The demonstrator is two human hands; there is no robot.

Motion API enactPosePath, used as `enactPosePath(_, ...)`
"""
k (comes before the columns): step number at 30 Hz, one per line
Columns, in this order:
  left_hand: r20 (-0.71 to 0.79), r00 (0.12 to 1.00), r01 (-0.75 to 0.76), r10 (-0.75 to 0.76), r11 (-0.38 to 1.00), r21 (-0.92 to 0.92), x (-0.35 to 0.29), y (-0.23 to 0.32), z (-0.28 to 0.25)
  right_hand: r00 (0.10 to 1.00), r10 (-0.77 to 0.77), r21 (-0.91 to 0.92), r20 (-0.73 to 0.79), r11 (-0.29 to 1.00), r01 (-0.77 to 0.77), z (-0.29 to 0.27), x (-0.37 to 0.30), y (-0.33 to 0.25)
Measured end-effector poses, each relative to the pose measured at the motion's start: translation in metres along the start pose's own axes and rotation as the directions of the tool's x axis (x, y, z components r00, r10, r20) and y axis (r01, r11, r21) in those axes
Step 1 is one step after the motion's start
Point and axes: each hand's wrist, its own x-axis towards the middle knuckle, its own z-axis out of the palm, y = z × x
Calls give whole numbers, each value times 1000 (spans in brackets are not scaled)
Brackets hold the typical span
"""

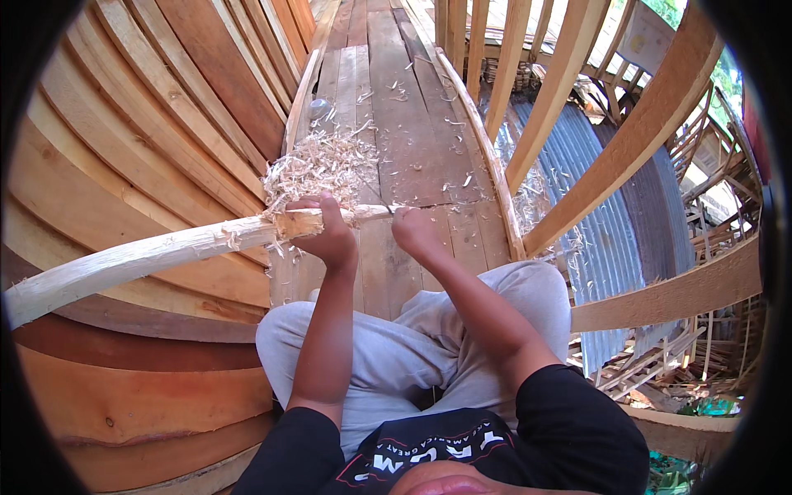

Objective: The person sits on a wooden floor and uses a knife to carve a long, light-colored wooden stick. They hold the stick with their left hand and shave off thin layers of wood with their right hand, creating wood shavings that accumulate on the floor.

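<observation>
A long, pale, peeled wooden pole [157,257] slants in from the left and narrows to a whittled end in front of me. My left hand [327,235] is closed around it just behind the thinner part, thumb on top. To the right, my right hand [411,231] makes a fist at the pole's narrow tip. From that fist a thin dark blade [380,198] sticks out across the tip, apparently a knife; its handle is hidden by the fingers. A heap of curled wood shavings [318,169] lies just beyond my left hand.
I sit cross-legged on a plank floor [404,165] scattered with loose shavings. Curved wooden planking [140,157] rises at my left. On the right stand upright timber ribs [553,91], with corrugated metal sheets [610,214] beyond. A small round object [318,107] lies past the heap.
</observation>
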Motion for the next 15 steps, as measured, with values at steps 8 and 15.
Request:
enactPosePath(8,-177,957,223,-229,973,-56,21,-5,-9,994,-2,-66,112,998,9,3,20,28)
enactPosePath(15,-50,987,146,-155,978,-151,26,-14,-22,970,-157,-142,188,972,185,0,11,17)
